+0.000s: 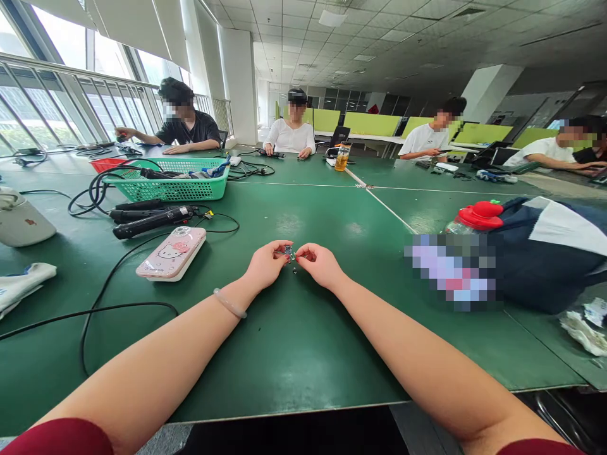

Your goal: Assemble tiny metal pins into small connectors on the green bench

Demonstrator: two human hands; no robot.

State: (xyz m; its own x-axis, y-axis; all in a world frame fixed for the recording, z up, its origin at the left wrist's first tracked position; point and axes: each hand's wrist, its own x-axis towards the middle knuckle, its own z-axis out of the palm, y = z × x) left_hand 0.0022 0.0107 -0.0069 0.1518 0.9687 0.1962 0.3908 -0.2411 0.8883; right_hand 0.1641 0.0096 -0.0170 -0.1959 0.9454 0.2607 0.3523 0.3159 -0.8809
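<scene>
Over the middle of the green table (284,354), my left hand (267,264) is closed, its fingertips pinching a small circuit board (288,251) that stands tilted. From the other side my right hand (320,264) is pinched shut, with thumb and forefinger at the right edge of the board. Whether the right fingers hold the board itself or a tinier part on it is too small to tell. Just below the fingertips a little dark piece (294,270) lies on the tabletop.
Left of my hands are a pink phone (173,254), black handheld tools (152,221), a cable (107,284) and a green basket (171,183). A dark bag (535,259) and a red-lidded bottle (480,216) stand at the right. Several people sit across the table.
</scene>
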